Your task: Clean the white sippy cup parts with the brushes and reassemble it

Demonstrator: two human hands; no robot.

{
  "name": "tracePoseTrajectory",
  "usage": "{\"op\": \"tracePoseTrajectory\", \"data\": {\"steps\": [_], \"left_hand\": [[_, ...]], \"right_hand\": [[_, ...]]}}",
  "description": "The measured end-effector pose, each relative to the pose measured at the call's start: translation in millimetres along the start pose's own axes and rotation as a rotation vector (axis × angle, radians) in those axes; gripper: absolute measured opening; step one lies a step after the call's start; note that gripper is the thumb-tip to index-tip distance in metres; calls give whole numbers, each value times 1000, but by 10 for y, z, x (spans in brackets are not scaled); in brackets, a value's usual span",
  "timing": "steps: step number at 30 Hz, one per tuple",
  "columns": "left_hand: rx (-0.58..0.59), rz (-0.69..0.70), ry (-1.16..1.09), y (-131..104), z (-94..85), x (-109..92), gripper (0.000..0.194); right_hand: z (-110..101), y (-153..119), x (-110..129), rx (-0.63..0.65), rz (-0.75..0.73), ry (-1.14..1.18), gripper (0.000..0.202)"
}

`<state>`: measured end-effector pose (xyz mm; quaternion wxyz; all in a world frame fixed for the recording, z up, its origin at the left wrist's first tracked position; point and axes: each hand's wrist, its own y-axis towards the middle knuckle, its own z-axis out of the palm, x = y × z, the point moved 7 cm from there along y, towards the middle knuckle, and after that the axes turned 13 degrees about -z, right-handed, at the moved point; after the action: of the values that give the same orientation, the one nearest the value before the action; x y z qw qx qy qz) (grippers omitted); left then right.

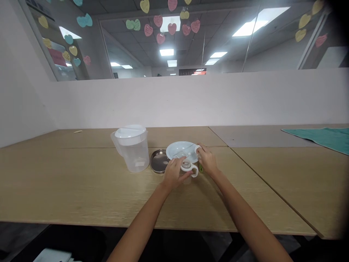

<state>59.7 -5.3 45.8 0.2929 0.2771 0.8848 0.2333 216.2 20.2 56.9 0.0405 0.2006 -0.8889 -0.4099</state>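
My left hand [174, 173] is wrapped round a small clear jar [186, 180] with a white collar and a white side handle; its mouth is uncovered and faces up. In my right hand [207, 160] is a white cap [197, 148], pinched in the fingers just right of and above the jar. A thin clear stem seems to run leftward from the cap over the plate. Behind both hands lies a white plate [174, 146]. Part of a green object [201, 167] shows under my right hand, its kind hidden.
A translucent pitcher [135, 153] with a white lid stands left of the plate. Between them lies a shallow round metal pan [159, 162]. A green cloth [324, 136] is spread at the far right of the wooden table [81, 189]. A white wall rises behind.
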Motion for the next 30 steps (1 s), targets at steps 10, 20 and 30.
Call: {"op": "tracePoseTrajectory", "data": {"steps": [10, 20, 30], "left_hand": [[6, -6, -10, 2, 17, -2, 56], [4, -9, -26, -3, -4, -12, 57], [-154, -79, -124, -20, -89, 143, 91]], "right_hand": [[57, -2, 29, 162, 42, -80, 36], [215, -47, 18, 201, -68, -11, 56], [174, -44, -128, 96, 160, 168, 44]]}}
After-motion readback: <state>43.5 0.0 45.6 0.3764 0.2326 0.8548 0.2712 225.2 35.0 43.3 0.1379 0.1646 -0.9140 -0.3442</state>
